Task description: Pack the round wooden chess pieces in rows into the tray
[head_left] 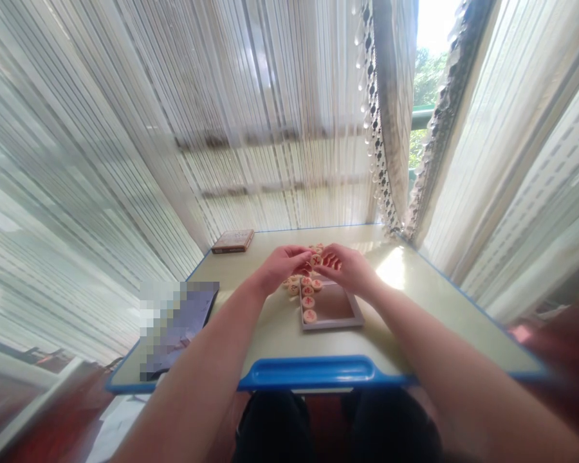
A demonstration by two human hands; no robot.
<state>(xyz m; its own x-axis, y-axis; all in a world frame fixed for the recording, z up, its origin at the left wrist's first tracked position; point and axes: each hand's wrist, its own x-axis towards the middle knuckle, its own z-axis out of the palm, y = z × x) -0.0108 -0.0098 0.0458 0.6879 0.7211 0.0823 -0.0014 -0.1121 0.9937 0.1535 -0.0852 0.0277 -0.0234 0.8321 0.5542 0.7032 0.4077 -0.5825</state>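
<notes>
Above the far left corner of a shallow box (358, 315), my left hand (292, 262) pinches a round wooden piece (316, 260) with a red character on its face. Close to its right side is my right hand (341, 262), fingers curled; whether they also grip something is hidden. Inside the box, several round pieces with red characters (309, 316) form a column along the left wall, with one more (316, 285) beside the column near the far end. Loose pieces (293, 289) lie just left of the box, and others (319, 247) show beyond my hands.
The pale table (280, 341) has a blue rim with a blue tray (313, 369) at the near edge. A flat brown box (233, 240) lies at the far left. A dark-edged, partly pixelated tablet-like object (193, 328) rests at the left. Curtains hang behind.
</notes>
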